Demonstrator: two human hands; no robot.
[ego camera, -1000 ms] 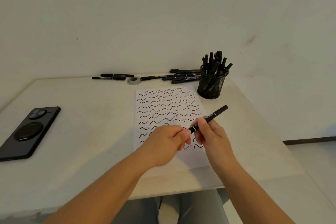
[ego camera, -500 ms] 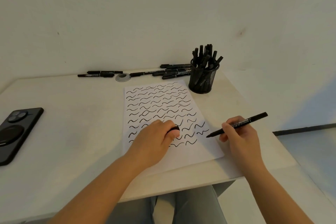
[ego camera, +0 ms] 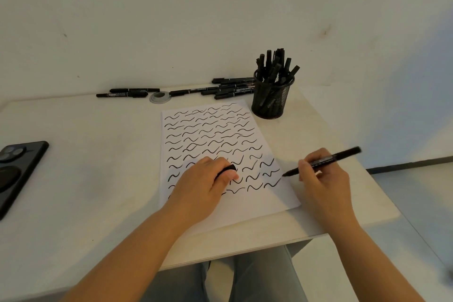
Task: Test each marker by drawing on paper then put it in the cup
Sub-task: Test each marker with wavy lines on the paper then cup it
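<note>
Your right hand [ego camera: 323, 179] pinches the marker [ego camera: 323, 160] mid-barrel, tip at the paper's [ego camera: 220, 208] right edge; light, rigid, smooth, so keep hold near the tip; your left hand [ego camera: 203, 186] clasps the cap [ego camera: 226, 170] and rests on the sheet; cup [ego camera: 270, 98] crowded, well apart behind; loose markers [ego camera: 230, 89], tape roll [ego camera: 159, 97], phone [ego camera: 17, 169] off path.

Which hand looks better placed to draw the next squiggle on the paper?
The right hand: it grips the uncapped marker, tip at the paper's right edge. The left hand rests on the paper, holding the cap.
</note>
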